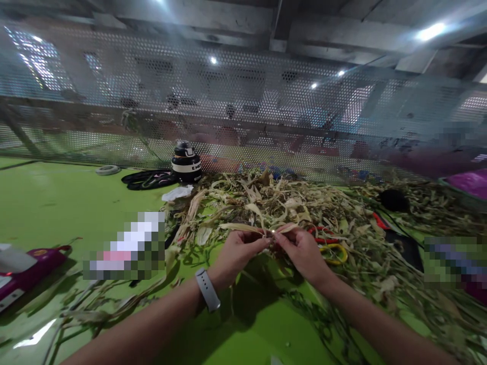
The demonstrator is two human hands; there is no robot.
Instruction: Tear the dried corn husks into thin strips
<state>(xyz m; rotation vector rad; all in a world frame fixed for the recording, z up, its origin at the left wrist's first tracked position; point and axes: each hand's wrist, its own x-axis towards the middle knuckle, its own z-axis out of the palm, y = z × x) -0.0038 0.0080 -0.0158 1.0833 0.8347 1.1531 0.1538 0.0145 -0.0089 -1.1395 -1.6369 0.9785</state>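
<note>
My left hand, with a grey watch band on its wrist, pinches a pale dried corn husk. Close beside it, my right hand also has thumb and fingers pinched together on the husk material. Their fingertips nearly meet over the green table; the exact spot where the husk strips join is small and partly hidden by the fingers. Behind both hands spreads a large heap of dried husks. Red handles and a yellow loop lie just right of my right hand.
At the back stand a black-and-white bottle, a dark strap bundle and a ring of pale cord. A crumpled white tissue lies nearer. A purple box sits at left. A perforated screen rises behind the table.
</note>
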